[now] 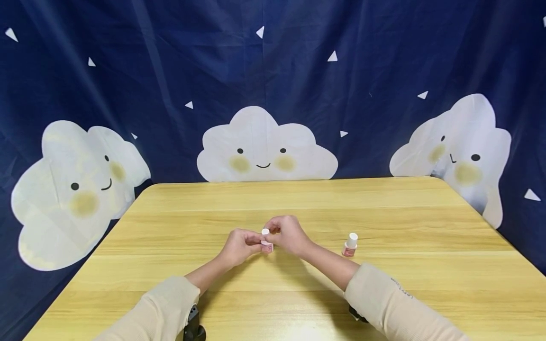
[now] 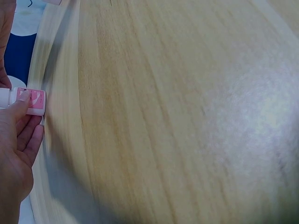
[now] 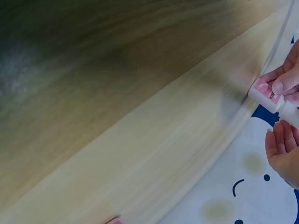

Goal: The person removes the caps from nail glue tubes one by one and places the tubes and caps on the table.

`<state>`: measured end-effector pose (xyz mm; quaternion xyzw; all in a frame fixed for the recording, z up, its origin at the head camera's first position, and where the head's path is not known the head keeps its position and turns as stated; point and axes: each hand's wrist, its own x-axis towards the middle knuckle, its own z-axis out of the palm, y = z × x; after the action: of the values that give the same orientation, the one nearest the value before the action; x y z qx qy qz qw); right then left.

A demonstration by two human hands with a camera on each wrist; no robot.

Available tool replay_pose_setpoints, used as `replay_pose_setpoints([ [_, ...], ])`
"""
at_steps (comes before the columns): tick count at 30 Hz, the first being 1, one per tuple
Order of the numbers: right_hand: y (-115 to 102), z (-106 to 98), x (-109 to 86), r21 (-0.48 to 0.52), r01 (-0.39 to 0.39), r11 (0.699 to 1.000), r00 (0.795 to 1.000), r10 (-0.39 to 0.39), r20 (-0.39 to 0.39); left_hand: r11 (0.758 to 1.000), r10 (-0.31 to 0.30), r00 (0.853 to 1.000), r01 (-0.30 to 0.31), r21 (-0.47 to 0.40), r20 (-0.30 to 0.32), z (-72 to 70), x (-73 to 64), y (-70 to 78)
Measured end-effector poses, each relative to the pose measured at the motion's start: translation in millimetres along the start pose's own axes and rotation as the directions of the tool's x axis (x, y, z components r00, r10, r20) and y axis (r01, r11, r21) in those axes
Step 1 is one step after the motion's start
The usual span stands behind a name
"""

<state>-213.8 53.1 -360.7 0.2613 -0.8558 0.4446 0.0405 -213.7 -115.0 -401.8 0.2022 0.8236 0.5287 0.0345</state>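
Near the middle of the table, a small white bottle [image 1: 267,247] with a pink label and a white cap [image 1: 265,231] stands between both hands. My left hand [image 1: 241,245] pinches its body; in the left wrist view the thumb [image 2: 19,105] presses on the label. My right hand [image 1: 287,234] has its thumb and curled forefinger at the cap. From the right wrist view, the right hand's bent fingers [image 3: 280,137] lie beside the cap, while its thumb is out of sight. A second, similar bottle [image 1: 350,245] stands upright to the right, apart from both hands.
The light wood table [image 1: 273,293] spreads around the hands. Behind it hangs a dark blue curtain [image 1: 298,85] with white clouds and small triangles. Black wrist gear [image 1: 194,326] shows under the left sleeve.
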Motion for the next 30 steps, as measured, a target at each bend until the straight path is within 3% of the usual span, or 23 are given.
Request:
replay_pose_setpoints([
  [20, -2.6, -6.9, 1.2, -0.008, 0.043, 0.999, 0.990, -0.042, 0.134, 0.999, -0.033, 0.999, 0.033, -0.022, 0.013, -1.7, -1.6, -0.7],
  [24, -2.7, -5.6, 1.5, -0.008, 0.023, 1.000, 0.993, -0.022, 0.116, 0.999, -0.033, 0.999, 0.033, -0.017, 0.009, -1.8, -1.4, 0.1],
  [30, -1.7, -1.7, 1.8, -0.044, -0.007, 0.999, 1.000, 0.008, 0.025, 1.000, 0.001, 1.000, -0.001, -0.005, 0.003, -0.8, -0.6, -0.7],
])
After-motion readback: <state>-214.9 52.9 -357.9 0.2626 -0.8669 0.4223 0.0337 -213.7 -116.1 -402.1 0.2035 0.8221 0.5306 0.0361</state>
